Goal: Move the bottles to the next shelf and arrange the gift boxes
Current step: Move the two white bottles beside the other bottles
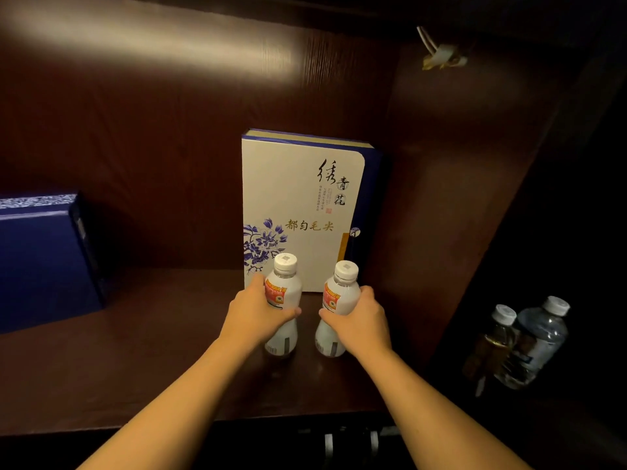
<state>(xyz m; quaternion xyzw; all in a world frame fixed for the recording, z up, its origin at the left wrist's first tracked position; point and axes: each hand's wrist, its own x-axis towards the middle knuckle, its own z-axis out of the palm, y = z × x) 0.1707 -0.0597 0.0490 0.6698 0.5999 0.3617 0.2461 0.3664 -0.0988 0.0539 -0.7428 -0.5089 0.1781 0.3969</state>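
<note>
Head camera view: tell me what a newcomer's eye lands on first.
The tall white gift box with blue flowers stands upright at the back of the dark wooden shelf. Right before it, the left hand and right hand each grip a white bottle, the left bottle and right bottle, both upright. A blue box sits far left.

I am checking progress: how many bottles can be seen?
4: one in the left hand, one in the right hand, two in the dark compartment at right. Others may be hidden.
</note>
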